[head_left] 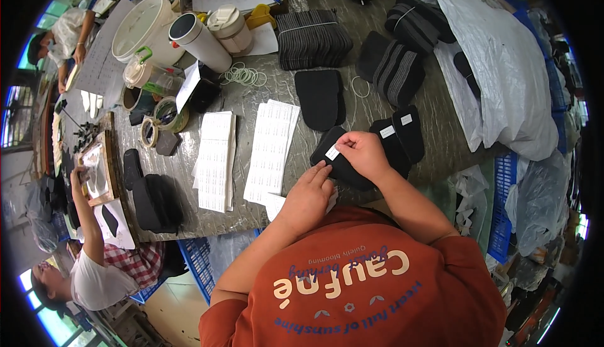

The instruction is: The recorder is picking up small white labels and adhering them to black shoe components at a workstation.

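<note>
Right hand (363, 153) covers the middle of the black insole (343, 166) under it; that piece's near end is lost beneath the left hand (308, 197). Small white sticker (332, 152) pinched at the right fingertips, print too small to read. Sticker sheets (270, 151): rows of labels, text unreadable. A slip of white under the left palm, mostly hidden (kind unclear). White plastic sack (503, 76) buries dark pieces at the table's right. Co-worker (104, 265) at lower left, smeared by the fisheye rim.
</note>
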### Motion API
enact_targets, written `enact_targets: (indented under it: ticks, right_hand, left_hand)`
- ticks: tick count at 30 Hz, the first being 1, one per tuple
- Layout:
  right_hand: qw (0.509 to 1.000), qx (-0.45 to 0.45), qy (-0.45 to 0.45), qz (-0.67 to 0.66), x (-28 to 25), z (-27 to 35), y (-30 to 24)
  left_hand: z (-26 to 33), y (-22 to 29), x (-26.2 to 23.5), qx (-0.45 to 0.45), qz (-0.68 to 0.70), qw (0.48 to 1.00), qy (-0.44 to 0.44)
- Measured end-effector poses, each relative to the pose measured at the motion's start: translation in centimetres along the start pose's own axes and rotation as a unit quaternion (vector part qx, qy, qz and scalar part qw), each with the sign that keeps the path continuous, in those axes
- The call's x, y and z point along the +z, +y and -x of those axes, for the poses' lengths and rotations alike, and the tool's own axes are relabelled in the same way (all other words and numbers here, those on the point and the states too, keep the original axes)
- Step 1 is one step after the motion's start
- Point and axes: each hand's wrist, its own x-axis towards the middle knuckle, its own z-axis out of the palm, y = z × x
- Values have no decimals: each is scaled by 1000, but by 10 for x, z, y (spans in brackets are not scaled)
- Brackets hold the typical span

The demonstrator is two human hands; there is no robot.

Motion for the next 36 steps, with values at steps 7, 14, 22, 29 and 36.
enact_targets:
  ticks: [7, 14, 22, 29, 36]
  right_hand:
    - [998, -25, 13, 48, -2, 1, -11]
    - [997, 4, 42, 60, 0, 2, -17]
    - [992, 34, 45, 113, 4, -5, -18]
    - [959, -119, 156, 206, 2, -6, -10]
    - [978, -124, 117, 119, -8, -6, -8]
  left_hand:
    - [-3, -1, 3, -12, 13, 1000, 12]
    - [-6, -1, 3, -15, -31, 999, -23]
    - [-6, 1, 4, -34, -37, 999, -16]
    - [-4, 1, 5, -22, -14, 999, -25]
    - [8, -2, 8, -40, 33, 999, -15]
